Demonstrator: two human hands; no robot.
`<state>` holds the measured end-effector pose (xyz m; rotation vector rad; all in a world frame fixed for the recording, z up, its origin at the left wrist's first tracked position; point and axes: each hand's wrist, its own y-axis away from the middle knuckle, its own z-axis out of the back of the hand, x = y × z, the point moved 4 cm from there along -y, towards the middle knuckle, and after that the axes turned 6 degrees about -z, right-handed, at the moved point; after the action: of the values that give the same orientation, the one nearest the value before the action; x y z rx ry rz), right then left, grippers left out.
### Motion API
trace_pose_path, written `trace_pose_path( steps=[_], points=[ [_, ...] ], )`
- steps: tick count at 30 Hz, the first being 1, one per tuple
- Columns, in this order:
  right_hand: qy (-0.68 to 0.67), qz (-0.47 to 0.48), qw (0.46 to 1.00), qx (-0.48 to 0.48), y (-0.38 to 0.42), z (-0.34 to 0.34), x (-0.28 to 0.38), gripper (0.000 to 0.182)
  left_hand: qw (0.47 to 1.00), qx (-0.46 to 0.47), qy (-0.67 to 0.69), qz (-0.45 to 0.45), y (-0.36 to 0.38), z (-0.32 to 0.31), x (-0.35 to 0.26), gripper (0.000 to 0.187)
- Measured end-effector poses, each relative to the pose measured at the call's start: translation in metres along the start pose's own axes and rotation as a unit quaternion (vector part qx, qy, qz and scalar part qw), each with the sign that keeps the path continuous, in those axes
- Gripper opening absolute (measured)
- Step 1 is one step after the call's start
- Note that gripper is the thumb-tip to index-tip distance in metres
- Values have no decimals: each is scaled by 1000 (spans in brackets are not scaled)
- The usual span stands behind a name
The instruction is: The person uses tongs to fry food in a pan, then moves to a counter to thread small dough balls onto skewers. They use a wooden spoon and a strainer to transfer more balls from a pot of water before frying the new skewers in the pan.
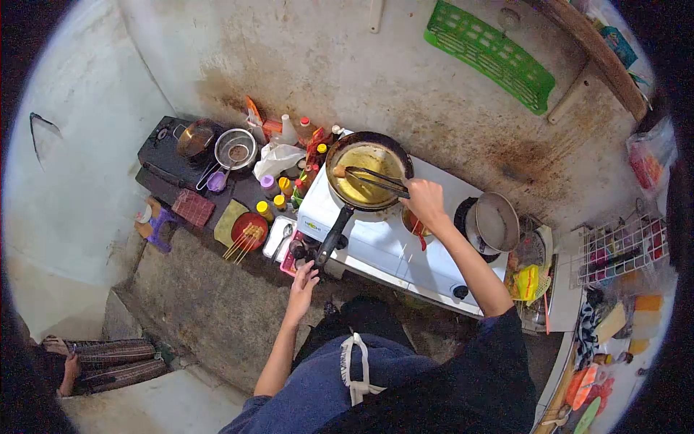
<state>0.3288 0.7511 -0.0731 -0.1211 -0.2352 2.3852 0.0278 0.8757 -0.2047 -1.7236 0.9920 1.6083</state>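
Observation:
A black frying pan (399, 148) with yellow oil in it sits on the left burner of a white gas stove (390, 249). My right hand (425, 202) is closed around black tongs (377, 180), which reach over the pan from the right. At their tips, by the left side of the oil, is a small brown piece of food (339, 171). The pan's black handle (335, 235) points toward me. My left hand (302, 281) is at the handle's end, fingers apart and fingertips right beside it.
Left of the stove are a red plate (241, 229) with skewers, a white tray (273, 248) with a spoon, several sauce bottles and a strainer (236, 137). Another pan (498, 220) stands on the right burner. A person's hand (72, 367) shows at lower left.

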Motion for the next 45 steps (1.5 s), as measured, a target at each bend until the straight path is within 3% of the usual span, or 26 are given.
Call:
trace_pose_path(
  steps=[6,8,12,14,17,31,33,45],
  points=[
    [9,13,1000,-7,0,3,4,42,1000,0,2,20,-1,1,4,42],
    [-15,12,999,-30,1,6,5,25,1000,0,2,19,-1,1,4,42],
    [-9,2,1000,-25,0,9,2,26,999,-5,20,26,0,-1,2,41],
    [-23,-52,998,7,-1,17,-7,40,999,-7,18,25,-1,0,2,41],
    [-66,-82,994,2,-3,16,-11,40,1000,-8,18,24,-1,1,2,41],
    [-40,-51,997,29,-6,5,11,36,1000,-18,0,20,2,2,1,39],
    [-23,-51,998,31,-6,5,11,35,998,-3,27,52,2,1,0,40],
    [-83,-69,994,3,-9,10,-4,41,999,-16,23,18,0,3,2,40]
  ],
)
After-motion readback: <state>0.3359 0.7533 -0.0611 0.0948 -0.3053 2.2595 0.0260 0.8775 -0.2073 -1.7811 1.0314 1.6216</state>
